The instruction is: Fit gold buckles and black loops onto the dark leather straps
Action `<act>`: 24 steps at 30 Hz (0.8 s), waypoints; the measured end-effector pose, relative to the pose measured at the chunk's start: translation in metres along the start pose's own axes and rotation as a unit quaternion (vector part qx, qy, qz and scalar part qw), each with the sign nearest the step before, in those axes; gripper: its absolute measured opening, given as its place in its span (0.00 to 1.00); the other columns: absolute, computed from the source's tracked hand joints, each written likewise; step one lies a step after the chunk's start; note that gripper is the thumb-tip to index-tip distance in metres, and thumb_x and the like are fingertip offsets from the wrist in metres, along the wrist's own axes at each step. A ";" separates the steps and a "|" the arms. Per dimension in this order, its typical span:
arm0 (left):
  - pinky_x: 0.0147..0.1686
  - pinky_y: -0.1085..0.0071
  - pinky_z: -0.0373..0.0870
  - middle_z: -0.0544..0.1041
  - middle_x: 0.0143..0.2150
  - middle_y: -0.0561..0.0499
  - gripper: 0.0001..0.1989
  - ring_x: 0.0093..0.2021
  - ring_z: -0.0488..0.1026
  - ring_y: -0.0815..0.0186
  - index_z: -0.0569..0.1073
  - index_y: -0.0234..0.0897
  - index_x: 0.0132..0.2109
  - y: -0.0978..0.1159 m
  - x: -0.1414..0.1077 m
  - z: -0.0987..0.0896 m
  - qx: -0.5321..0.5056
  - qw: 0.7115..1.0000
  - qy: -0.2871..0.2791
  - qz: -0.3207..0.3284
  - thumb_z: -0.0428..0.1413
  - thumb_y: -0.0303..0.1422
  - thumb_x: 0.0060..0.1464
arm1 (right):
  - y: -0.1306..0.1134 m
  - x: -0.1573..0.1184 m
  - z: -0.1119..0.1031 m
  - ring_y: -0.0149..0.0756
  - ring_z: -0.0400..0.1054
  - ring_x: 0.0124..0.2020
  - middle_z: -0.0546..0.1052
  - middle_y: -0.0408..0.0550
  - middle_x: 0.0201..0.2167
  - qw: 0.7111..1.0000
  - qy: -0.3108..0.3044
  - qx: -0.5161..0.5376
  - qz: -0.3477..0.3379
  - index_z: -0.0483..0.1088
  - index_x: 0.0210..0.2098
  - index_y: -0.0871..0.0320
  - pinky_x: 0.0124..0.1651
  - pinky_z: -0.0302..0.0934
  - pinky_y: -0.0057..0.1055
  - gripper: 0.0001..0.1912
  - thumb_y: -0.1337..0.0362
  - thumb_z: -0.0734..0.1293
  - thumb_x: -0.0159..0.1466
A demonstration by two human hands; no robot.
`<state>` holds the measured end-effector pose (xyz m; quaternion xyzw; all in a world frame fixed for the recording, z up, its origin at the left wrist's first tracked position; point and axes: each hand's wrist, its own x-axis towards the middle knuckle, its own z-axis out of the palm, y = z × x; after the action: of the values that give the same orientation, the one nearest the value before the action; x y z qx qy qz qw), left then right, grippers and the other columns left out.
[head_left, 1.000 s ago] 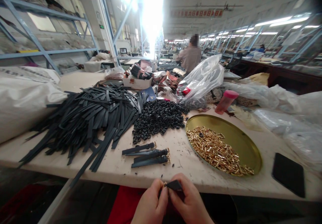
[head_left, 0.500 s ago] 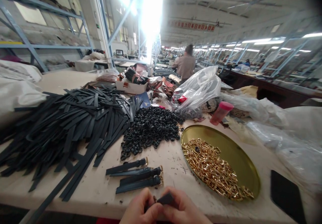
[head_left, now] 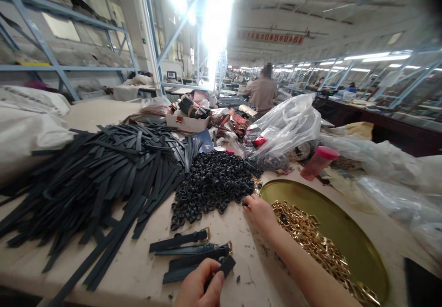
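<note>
My left hand [head_left: 202, 285] pinches a dark strap [head_left: 227, 266] at the table's front edge. Beyond it lie several finished-looking straps [head_left: 196, 249] with gold buckles at their right ends. My right hand [head_left: 257, 212] reaches to the right edge of a heap of small black loops [head_left: 217, 178], its fingertips closed on a black loop [head_left: 245, 202]. Left of the loops spreads a large pile of long dark strips [head_left: 103, 173]. Gold buckles [head_left: 319, 242] fill part of a round gold tray [head_left: 366, 233], partly behind my right forearm.
A pink-lidded jar [head_left: 319, 163] stands behind the tray. Clear plastic bags [head_left: 290, 120] and an open box [head_left: 186, 123] lie farther back. A black flat object [head_left: 421, 279] is at the right edge. A person [head_left: 263, 90] is in the background.
My right hand has left the strap and moved forward to the edge of the loop heap. My left hand keeps hold of the strap. The view has shifted slightly.
</note>
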<state>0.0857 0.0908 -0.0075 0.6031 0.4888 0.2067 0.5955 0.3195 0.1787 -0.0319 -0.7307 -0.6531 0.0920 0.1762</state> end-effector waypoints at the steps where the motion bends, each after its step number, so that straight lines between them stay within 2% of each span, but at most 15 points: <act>1: 0.22 0.77 0.55 0.62 0.16 0.60 0.13 0.18 0.59 0.72 0.65 0.37 0.32 0.003 0.000 0.001 0.012 1.000 0.017 0.005 0.46 0.43 0.51 | -0.001 -0.008 0.000 0.38 0.65 0.35 0.71 0.49 0.33 1.000 -0.001 0.002 -0.002 0.68 0.31 0.58 0.36 0.53 0.30 0.04 0.69 0.61 0.57; 4: 0.21 0.76 0.54 0.61 0.15 0.60 0.12 0.17 0.58 0.72 0.65 0.38 0.31 0.013 0.002 0.006 0.030 0.998 0.058 0.023 0.45 0.41 0.51 | -0.005 -0.031 0.001 0.36 0.65 0.32 0.71 0.47 0.31 1.000 -0.008 0.017 -0.004 0.68 0.30 0.57 0.35 0.53 0.28 0.03 0.66 0.62 0.57; 9: 0.20 0.76 0.52 0.61 0.15 0.60 0.11 0.16 0.57 0.72 0.64 0.38 0.29 0.020 -0.001 0.018 0.020 0.996 0.075 0.053 0.46 0.41 0.50 | -0.008 -0.047 0.003 0.39 0.65 0.34 0.72 0.49 0.29 0.997 0.017 0.070 0.010 0.68 0.26 0.58 0.38 0.52 0.31 0.05 0.69 0.62 0.56; 13: 0.22 0.75 0.55 0.61 0.15 0.60 0.12 0.17 0.59 0.70 0.65 0.38 0.30 0.019 -0.012 0.014 0.034 0.994 0.088 0.059 0.45 0.41 0.51 | -0.011 -0.054 -0.003 0.39 0.64 0.34 0.72 0.49 0.29 0.984 0.042 0.170 0.020 0.68 0.29 0.58 0.39 0.53 0.33 0.07 0.66 0.59 0.58; 16: 0.23 0.75 0.56 0.62 0.17 0.60 0.12 0.19 0.61 0.70 0.66 0.38 0.32 0.023 -0.019 0.007 0.049 0.992 0.102 0.062 0.46 0.41 0.51 | -0.026 -0.072 -0.009 0.35 0.64 0.28 0.71 0.45 0.24 0.964 0.014 0.264 0.019 0.66 0.29 0.58 0.32 0.56 0.31 0.09 0.59 0.60 0.59; 18: 0.23 0.75 0.56 0.63 0.18 0.59 0.12 0.20 0.61 0.69 0.67 0.37 0.32 0.028 -0.021 0.005 0.064 0.989 0.111 0.069 0.46 0.40 0.52 | -0.041 -0.090 -0.013 0.32 0.62 0.23 0.69 0.41 0.20 0.934 -0.039 0.354 0.018 0.64 0.27 0.58 0.28 0.56 0.28 0.12 0.55 0.61 0.58; 19: 0.23 0.75 0.56 0.63 0.18 0.59 0.12 0.20 0.61 0.69 0.67 0.36 0.32 0.030 -0.021 0.006 0.071 0.988 0.116 0.072 0.46 0.40 0.52 | -0.049 -0.099 -0.016 0.30 0.62 0.22 0.68 0.40 0.20 0.906 -0.073 0.415 0.025 0.63 0.27 0.58 0.27 0.56 0.27 0.13 0.53 0.62 0.57; 21: 0.23 0.75 0.55 0.63 0.18 0.58 0.12 0.20 0.61 0.70 0.67 0.36 0.32 0.033 -0.022 0.010 0.086 0.986 0.120 0.076 0.45 0.39 0.52 | -0.062 -0.116 -0.021 0.27 0.60 0.21 0.67 0.39 0.19 0.822 -0.129 0.551 0.060 0.63 0.26 0.59 0.27 0.55 0.25 0.15 0.52 0.64 0.56; 22: 0.23 0.76 0.55 0.62 0.18 0.58 0.12 0.20 0.61 0.70 0.67 0.36 0.31 0.034 -0.024 0.012 0.095 0.985 0.119 0.078 0.45 0.38 0.52 | -0.066 -0.123 -0.023 0.26 0.59 0.20 0.67 0.39 0.18 0.784 -0.139 0.600 0.080 0.63 0.26 0.59 0.27 0.54 0.25 0.16 0.52 0.64 0.56; 23: 0.23 0.76 0.55 0.62 0.18 0.58 0.12 0.20 0.61 0.70 0.67 0.37 0.31 0.033 -0.025 0.015 0.109 0.984 0.115 0.081 0.45 0.38 0.52 | -0.069 -0.128 -0.024 0.26 0.58 0.20 0.67 0.39 0.17 0.761 -0.135 0.628 0.094 0.63 0.25 0.60 0.27 0.53 0.25 0.16 0.52 0.65 0.55; 24: 0.23 0.76 0.55 0.62 0.18 0.58 0.11 0.21 0.62 0.70 0.68 0.37 0.30 0.033 -0.027 0.017 0.125 0.982 0.110 0.084 0.45 0.37 0.52 | -0.070 -0.131 -0.025 0.26 0.58 0.20 0.67 0.39 0.17 0.760 -0.118 0.631 0.098 0.64 0.24 0.60 0.27 0.53 0.25 0.17 0.51 0.66 0.54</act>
<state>0.0992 0.0661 0.0279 0.6853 0.5211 0.2585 0.4381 0.2468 0.0520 0.0047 -0.4977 -0.3875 0.5854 0.5094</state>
